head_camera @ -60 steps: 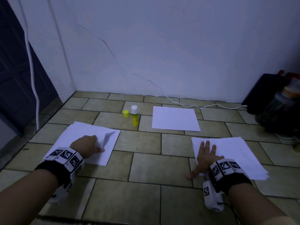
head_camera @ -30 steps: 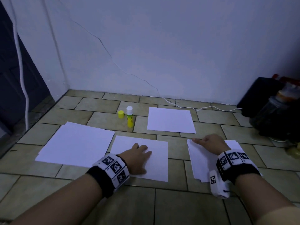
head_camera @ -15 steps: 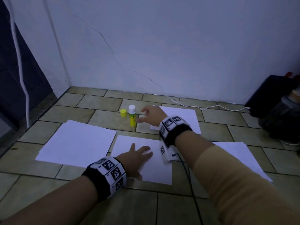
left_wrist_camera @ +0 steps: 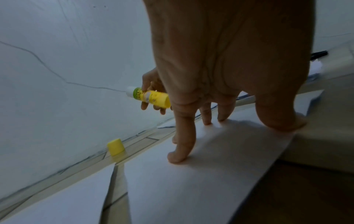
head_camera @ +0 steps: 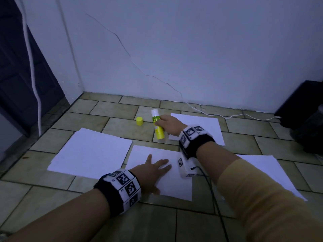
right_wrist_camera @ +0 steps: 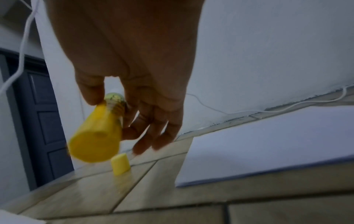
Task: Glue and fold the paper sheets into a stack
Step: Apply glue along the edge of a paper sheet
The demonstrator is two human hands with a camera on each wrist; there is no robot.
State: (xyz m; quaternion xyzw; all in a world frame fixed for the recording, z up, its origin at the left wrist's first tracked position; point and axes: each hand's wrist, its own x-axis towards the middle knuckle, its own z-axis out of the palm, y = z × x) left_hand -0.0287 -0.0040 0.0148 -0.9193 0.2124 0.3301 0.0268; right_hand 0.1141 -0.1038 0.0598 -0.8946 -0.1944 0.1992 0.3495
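The right hand [head_camera: 168, 124] has crossed from the pile on its own side to the glue stick [head_camera: 157, 125] and now grips it, tilted, lifted off the floor. Its cap [head_camera: 139, 121] stands just left of that hand. The left hand [head_camera: 152, 172] lies flat, fingers spread, pinning the sheet [head_camera: 174, 187] slid in front of the person. Gluing that sheet looks next.

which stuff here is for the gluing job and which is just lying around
For the job: glue stick in right hand; yellow cap; centre sheet under left hand; other paper sheets.
Lying about: white cable; dark bag.
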